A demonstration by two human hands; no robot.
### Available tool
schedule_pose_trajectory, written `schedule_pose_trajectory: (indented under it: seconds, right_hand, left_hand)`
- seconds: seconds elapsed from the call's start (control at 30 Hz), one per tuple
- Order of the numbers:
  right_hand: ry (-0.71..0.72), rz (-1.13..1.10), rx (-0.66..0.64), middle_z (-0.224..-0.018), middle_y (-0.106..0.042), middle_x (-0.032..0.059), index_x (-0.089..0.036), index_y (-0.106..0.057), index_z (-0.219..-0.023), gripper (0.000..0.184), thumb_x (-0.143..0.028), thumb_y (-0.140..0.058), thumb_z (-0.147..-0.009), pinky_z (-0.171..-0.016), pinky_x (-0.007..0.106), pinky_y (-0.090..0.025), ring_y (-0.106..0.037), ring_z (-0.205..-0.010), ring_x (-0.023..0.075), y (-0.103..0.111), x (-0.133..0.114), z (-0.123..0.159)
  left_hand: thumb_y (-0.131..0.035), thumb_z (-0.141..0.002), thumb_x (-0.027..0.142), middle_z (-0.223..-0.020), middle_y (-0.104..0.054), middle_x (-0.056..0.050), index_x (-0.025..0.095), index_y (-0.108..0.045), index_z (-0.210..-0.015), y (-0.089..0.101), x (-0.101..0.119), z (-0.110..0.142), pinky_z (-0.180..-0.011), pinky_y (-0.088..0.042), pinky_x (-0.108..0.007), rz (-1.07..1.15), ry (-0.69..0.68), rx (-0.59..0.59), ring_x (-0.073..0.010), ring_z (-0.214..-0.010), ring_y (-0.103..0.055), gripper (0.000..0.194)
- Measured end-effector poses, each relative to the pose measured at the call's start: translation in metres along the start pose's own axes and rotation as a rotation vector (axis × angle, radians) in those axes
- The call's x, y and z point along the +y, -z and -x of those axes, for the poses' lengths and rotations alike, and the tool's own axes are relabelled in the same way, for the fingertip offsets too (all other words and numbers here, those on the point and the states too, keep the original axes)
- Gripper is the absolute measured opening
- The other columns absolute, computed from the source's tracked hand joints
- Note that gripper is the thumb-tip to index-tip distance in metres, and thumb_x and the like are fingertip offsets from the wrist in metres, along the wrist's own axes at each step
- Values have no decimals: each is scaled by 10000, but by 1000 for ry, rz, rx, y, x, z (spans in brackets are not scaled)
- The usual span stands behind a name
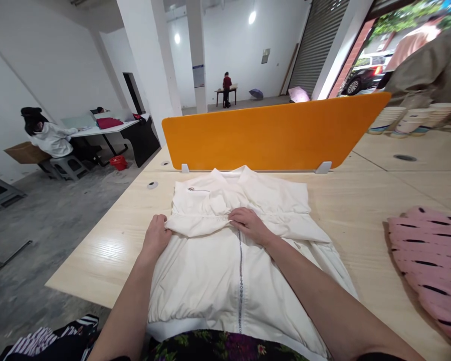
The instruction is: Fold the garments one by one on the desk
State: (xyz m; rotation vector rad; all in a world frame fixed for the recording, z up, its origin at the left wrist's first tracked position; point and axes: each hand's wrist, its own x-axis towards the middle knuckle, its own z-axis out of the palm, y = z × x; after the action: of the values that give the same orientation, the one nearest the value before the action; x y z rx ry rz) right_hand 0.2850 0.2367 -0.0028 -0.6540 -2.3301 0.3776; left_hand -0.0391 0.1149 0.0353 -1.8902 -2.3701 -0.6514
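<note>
A white zip-up jacket [210,276] lies spread on the light wooden table, its collar toward the orange divider and its hem toward me. A metal zipper runs down its middle, and a small zip pull shows at the upper left. A fold of cloth crosses the jacket at mid-height. At the fold's left end my left hand [158,234] is closed, pinching the edge. My right hand [248,223] rests over the fold near the zipper, fingers bent and gripping the cloth there. Both thumbs are partly hidden.
An orange divider [270,135] stands along the table's far side. To the right lies a pink slotted item [428,260], with stacked paper cups [413,120] behind it. Striped dark cloth [56,336] sits at lower left. People are at other tables farther off.
</note>
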Motion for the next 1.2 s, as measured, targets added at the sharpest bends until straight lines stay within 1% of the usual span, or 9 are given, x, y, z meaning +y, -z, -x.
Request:
schedule_pose_trajectory:
  seconds: [0.07, 0.17, 0.23, 0.3, 0.43, 0.53, 0.63, 0.97, 1.2]
  right_hand:
    - [-9, -29, 17, -1028, -700, 64, -248, -677, -940, 255, -349, -443, -958, -881, 408, -410, -597, -1032, 232, -2, 3, 0]
    - [-19, -79, 26, -1018, -699, 57, -250, -668, -939, 196, -340, -494, -925, -896, 410, -417, -605, -1025, 234, -1, 5, 0]
    - [-39, -95, 26, -1029, -690, 55, -250, -651, -954, 143, -332, -582, -860, -903, 410, -418, -604, -1025, 244, 1, 3, 1]
    - [-62, -96, 25, -1014, -682, 53, -245, -626, -943, 160, -291, -631, -789, -893, 408, -421, -603, -1004, 249, 2, 0, 1]
    - [-49, -112, 9, -949, -672, 40, -236, -572, -838, 129, -177, -559, -724, -866, 384, -429, -600, -944, 230, 4, -2, 0]
    - [-19, -131, 1, -953, -677, 34, -234, -556, -793, 172, -122, -509, -671, -886, 384, -418, -599, -957, 226, 4, -1, -1]
    - [6, -150, 1, -942, -690, 31, -230, -554, -753, 195, -93, -470, -643, -883, 387, -409, -604, -961, 224, 4, 1, -2]
    - [-7, -111, -17, -963, -695, 34, -237, -593, -746, 177, -111, -510, -654, -907, 405, -416, -610, -996, 238, 8, -6, -2]
    - [14, -111, -37, -979, -687, 31, -234, -592, -735, 232, -84, -455, -623, -923, 414, -409, -598, -1007, 233, 6, -2, -1]
  left_hand:
    - [-480, -705, 86, -951, -508, -54, 224, -441, -882, -1, 0, -1, -743, -420, -317, 8, -12, 29, -219, -902, -518, 228]
    - [-451, -685, 42, -914, -499, -40, 231, -415, -849, 0, -1, -2, -740, -414, -314, 45, -50, 6, -208, -877, -508, 253]
    - [-468, -678, 48, -901, -501, -30, 232, -411, -840, 0, -2, -2, -720, -415, -308, 62, -49, -20, -198, -843, -508, 252]
    - [-510, -670, 81, -893, -499, -24, 232, -409, -826, 2, -2, -1, -697, -416, -305, 69, -47, -18, -193, -820, -505, 240]
    - [-515, -648, 85, -885, -507, -28, 227, -440, -783, 7, 0, 0, -742, -412, -322, 74, -150, 38, -201, -854, -490, 210]
    - [-475, -664, 54, -883, -548, -36, 221, -516, -750, 8, -1, -1, -780, -411, -331, 90, -205, -51, -208, -892, -499, 192]
    - [-460, -676, 40, -886, -583, -40, 219, -578, -742, 6, -6, -3, -791, -421, -331, 108, -192, -141, -209, -902, -517, 224]
    - [-510, -716, 90, -915, -570, -33, 213, -568, -813, 12, -9, -1, -798, -427, -319, 128, -127, -174, -190, -900, -525, 167]
    - [-460, -671, -2, -900, -569, -14, 210, -579, -777, 16, -6, 1, -723, -417, -282, 135, -90, -253, -148, -768, -513, 266]
